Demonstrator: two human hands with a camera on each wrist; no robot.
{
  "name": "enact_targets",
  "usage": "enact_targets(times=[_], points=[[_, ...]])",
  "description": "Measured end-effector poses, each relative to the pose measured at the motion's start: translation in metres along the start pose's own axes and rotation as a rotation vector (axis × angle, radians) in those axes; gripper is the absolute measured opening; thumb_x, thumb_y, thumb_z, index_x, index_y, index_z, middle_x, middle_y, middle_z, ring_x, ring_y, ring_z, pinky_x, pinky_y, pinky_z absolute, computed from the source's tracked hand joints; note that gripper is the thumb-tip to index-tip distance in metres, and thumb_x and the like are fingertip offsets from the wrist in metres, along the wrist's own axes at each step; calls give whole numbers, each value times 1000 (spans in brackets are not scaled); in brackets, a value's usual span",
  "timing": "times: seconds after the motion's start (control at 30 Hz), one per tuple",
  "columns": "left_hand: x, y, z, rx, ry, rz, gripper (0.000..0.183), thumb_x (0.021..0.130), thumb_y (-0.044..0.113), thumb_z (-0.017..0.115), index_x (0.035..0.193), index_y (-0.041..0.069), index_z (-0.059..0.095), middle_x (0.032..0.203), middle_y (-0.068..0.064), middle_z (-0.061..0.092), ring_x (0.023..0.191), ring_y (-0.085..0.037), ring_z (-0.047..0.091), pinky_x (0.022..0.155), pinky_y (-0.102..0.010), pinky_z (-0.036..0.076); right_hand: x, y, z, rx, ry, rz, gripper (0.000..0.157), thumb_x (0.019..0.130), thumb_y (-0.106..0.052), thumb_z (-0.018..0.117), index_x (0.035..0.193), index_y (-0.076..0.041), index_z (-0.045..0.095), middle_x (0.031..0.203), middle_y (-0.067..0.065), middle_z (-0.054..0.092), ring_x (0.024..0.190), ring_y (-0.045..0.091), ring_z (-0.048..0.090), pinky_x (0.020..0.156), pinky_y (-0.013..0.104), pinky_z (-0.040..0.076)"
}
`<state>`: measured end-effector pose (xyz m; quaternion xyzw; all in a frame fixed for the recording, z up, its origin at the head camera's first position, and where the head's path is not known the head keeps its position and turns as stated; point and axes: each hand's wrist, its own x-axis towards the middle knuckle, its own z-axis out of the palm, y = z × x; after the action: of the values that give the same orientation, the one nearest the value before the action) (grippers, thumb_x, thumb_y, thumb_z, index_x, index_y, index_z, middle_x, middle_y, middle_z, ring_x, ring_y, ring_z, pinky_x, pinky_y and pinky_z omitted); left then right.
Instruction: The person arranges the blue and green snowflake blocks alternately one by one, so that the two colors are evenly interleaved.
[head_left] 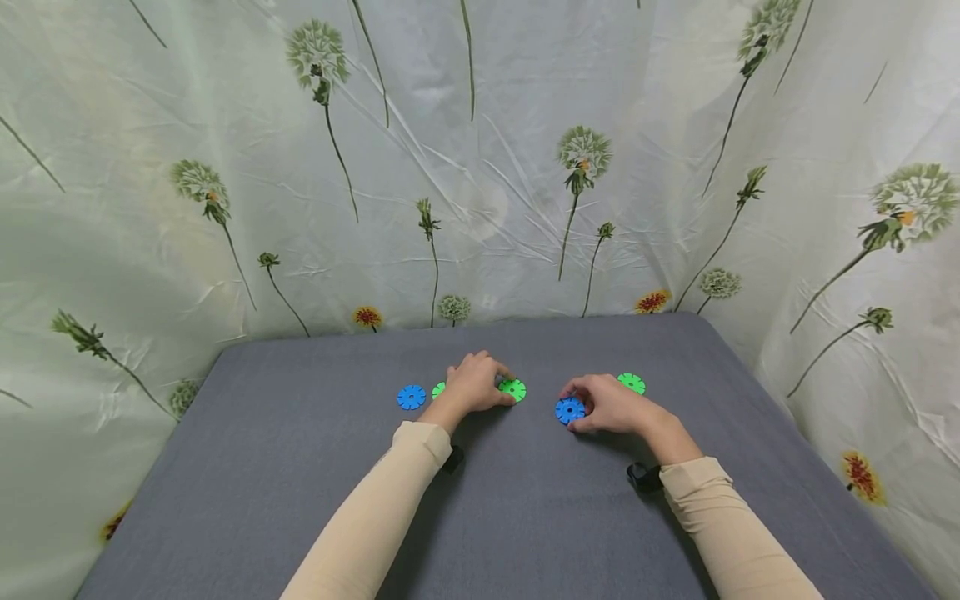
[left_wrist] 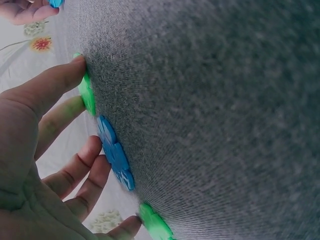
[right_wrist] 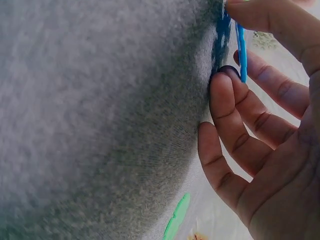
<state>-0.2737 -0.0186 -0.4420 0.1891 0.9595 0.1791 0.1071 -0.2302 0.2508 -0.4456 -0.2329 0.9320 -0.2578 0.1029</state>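
My left hand (head_left: 471, 385) pinches a green slotted disc (head_left: 513, 389) at its edges between thumb and forefinger, close on the grey cloth. In the left wrist view, a blue disc (left_wrist: 115, 152) lies by its curled middle fingers, and another green disc (left_wrist: 155, 222) is at the little finger. That blue disc is hidden behind the hand in the head view. To the right, my right hand (head_left: 609, 403) holds a blue slotted disc (head_left: 570, 410) between thumb and fingers. The right wrist view shows this disc (right_wrist: 242, 55) edge-on, raised above the cloth, with a dark blue patch (right_wrist: 220, 40) beside it.
A green disc (head_left: 632, 382) lies beyond my right hand. Left of my left hand lie a blue disc (head_left: 411, 397) and a partly covered green one (head_left: 438, 389). The grey cloth-covered table (head_left: 540, 517) ends at a flower-patterned curtain (head_left: 495, 183).
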Motion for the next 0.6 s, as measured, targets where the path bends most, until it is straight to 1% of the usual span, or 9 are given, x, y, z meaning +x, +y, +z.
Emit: enact_targets(times=[0.2,0.43,0.6], points=[[2,1,1,-24,-1,-31,39,93,39,87,130,30,80,146,-9,61,139,-38,53,114,-70,38,5,2,-3,4,15,-6,39,87,-21,90,119,-6,75,99,2,72,86,9,60,79,28,52],[4,3,3,-21,3,-53,39,92,39,88,129,32,80,148,-8,61,141,-38,52,116,-70,37,14,0,-7,2,27,13,41,87,-24,90,121,-6,76,107,6,74,92,14,65,85,37,58],[3,5,2,-19,-2,-69,40,92,40,88,130,33,80,148,-7,61,142,-38,51,116,-69,37,22,0,-7,-2,27,23,42,88,-24,89,123,-5,75,112,8,74,98,17,68,91,43,59]])
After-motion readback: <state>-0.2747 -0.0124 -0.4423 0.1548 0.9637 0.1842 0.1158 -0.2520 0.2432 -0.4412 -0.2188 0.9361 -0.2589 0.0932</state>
